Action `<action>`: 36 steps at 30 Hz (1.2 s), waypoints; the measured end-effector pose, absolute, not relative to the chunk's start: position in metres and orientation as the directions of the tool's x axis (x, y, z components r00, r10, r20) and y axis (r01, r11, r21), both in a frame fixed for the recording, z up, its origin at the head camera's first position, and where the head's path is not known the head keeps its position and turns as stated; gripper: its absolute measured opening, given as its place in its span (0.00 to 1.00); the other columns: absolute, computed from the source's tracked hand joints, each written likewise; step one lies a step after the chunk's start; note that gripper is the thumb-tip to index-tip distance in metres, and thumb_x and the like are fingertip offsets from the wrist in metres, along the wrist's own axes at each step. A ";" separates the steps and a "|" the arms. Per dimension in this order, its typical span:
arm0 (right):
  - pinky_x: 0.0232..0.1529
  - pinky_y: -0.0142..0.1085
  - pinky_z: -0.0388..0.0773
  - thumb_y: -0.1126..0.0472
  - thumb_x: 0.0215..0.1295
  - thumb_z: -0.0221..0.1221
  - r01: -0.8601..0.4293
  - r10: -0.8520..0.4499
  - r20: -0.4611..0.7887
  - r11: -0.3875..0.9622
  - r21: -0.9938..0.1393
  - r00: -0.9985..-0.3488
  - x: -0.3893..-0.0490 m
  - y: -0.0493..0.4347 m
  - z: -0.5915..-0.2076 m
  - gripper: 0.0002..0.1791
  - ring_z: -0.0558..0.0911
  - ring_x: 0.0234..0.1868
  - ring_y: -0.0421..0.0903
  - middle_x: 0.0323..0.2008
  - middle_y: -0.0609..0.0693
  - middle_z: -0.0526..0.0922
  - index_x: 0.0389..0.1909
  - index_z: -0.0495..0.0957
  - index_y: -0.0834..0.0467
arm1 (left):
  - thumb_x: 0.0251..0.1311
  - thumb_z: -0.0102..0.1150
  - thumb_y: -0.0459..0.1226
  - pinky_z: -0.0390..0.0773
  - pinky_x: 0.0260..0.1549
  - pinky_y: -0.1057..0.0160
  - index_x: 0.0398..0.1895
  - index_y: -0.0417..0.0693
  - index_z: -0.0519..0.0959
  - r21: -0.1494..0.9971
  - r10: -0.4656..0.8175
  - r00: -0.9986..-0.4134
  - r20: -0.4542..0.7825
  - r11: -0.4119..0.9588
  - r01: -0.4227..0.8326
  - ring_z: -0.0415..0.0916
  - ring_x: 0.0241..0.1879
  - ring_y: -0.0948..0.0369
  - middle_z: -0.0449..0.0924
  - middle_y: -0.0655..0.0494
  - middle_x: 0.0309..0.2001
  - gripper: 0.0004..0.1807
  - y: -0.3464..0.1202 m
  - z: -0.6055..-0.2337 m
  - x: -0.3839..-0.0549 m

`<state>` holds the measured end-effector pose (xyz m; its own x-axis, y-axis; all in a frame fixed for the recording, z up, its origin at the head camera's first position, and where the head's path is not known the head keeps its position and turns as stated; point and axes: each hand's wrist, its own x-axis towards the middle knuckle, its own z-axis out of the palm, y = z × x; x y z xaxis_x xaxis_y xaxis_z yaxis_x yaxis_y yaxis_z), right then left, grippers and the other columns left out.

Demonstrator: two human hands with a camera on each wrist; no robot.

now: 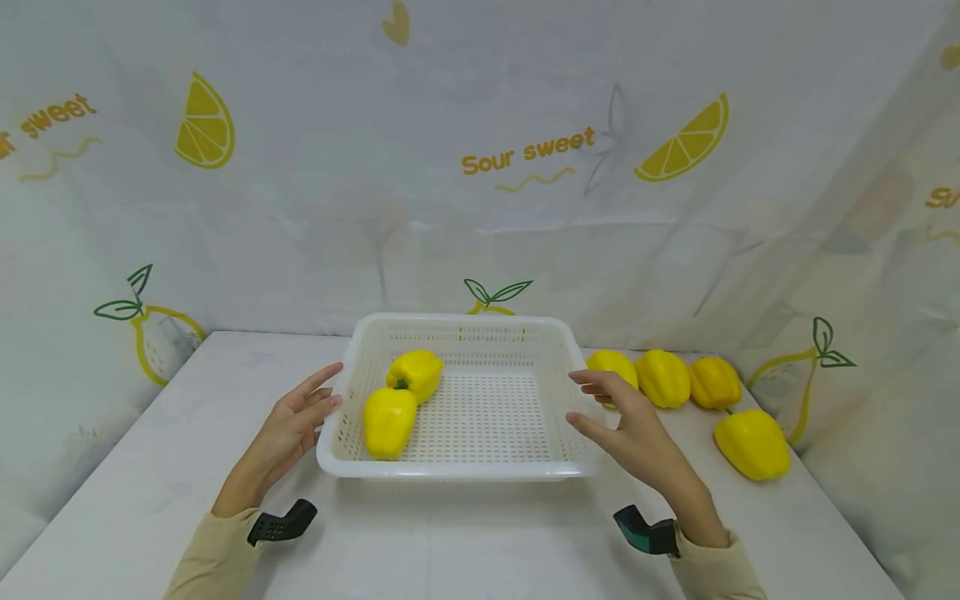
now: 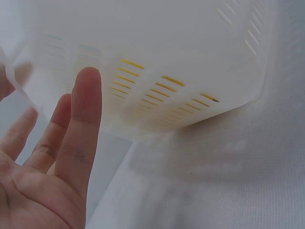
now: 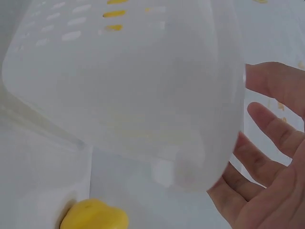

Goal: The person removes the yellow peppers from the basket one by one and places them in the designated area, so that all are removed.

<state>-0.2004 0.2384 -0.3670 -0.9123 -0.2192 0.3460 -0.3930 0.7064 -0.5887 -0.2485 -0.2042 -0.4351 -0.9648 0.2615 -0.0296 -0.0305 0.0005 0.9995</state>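
Note:
A white plastic basket (image 1: 457, 470) with slotted walls and a perforated floor stands on the table in front of me. Two yellow bell peppers (image 1: 389, 423) lie against each other in its left part. My left hand (image 1: 285, 433) is at the basket's left side, fingers loosely extended; in the left wrist view its fingers (image 2: 86, 119) stand beside the slotted wall. On the opposite side, my right hand (image 1: 637, 429) has its fingers spread and slightly bent. In the right wrist view, the fingertips of that hand (image 3: 274, 162) are right at the rim, partly hidden behind it.
Several more yellow bell peppers (image 1: 663, 379) lie on the white table (image 1: 450, 542) to the right of the basket, one (image 1: 752, 444) nearer to me than the others. A white curtain (image 1: 337, 183) printed with lemons hangs behind and along the table's right side.

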 end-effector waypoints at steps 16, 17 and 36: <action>0.56 0.50 0.79 0.66 0.59 0.69 -0.508 -0.320 0.405 0.659 -0.554 -0.856 -0.204 0.219 -0.382 0.26 0.80 0.54 0.52 0.56 0.55 0.81 0.59 0.75 0.58 | 0.73 0.52 0.41 0.84 0.47 0.65 0.80 0.51 0.48 0.999 0.263 -0.964 -0.029 -0.019 -0.035 0.81 0.48 0.68 0.75 0.64 0.51 0.37 -0.204 -0.435 -0.248; 0.55 0.50 0.80 0.66 0.58 0.69 -0.517 -0.328 0.410 0.660 -0.545 -0.851 -0.205 0.218 -0.384 0.26 0.80 0.54 0.52 0.56 0.54 0.81 0.59 0.75 0.58 | 0.73 0.52 0.41 0.84 0.48 0.65 0.80 0.51 0.48 0.999 0.263 -0.964 -0.029 -0.015 -0.034 0.81 0.48 0.68 0.75 0.64 0.51 0.37 -0.204 -0.435 -0.248; 0.58 0.49 0.78 0.66 0.59 0.69 -0.502 -0.368 0.349 0.719 -0.480 -0.862 -0.203 0.196 -0.390 0.26 0.79 0.56 0.50 0.57 0.50 0.79 0.59 0.75 0.56 | 0.73 0.53 0.42 0.84 0.47 0.63 0.80 0.52 0.48 1.000 0.257 -0.966 -0.025 0.009 -0.024 0.81 0.48 0.68 0.75 0.63 0.51 0.38 -0.203 -0.436 -0.249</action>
